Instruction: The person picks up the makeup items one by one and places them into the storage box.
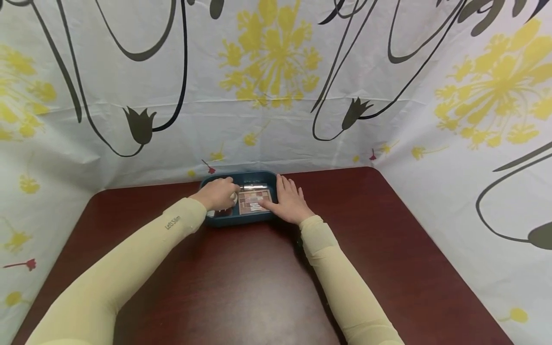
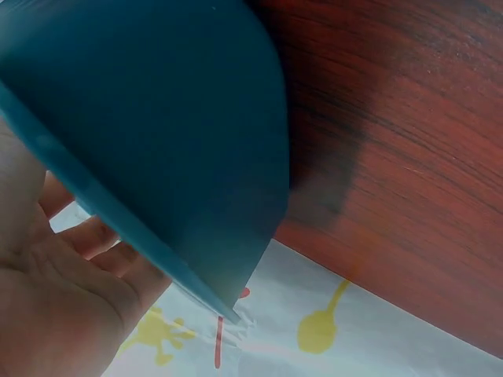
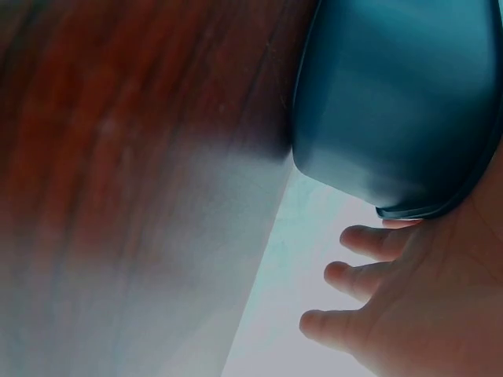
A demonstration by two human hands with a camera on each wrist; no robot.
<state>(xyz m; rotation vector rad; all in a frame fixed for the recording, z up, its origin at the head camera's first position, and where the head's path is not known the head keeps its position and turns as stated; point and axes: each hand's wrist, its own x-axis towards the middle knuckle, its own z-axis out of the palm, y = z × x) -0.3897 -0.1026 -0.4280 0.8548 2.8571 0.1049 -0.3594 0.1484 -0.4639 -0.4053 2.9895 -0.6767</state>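
A dark blue tray (image 1: 222, 221) sits at the back edge of the table with cosmetics inside it. My left hand (image 1: 218, 193) reaches over the tray's left part, fingers curled down, pinching a small whitish object (image 1: 234, 198) whose kind I cannot tell. In the left wrist view, the tray's wall hides part of those fingers. An eyeshadow palette (image 1: 254, 201) lies in the tray's right part, below a slim silvery tube (image 1: 254, 187). My right hand (image 1: 290, 201) rests on the right rim with fingers extended; its thumb reaches over the palette.
Dark, partly covered items (image 1: 223, 212) lie in the tray under my left hand. The reddish-brown table (image 1: 241, 278) extends toward me. White cloth with printed flowers (image 1: 258, 143) hangs right behind the table and along both sides.
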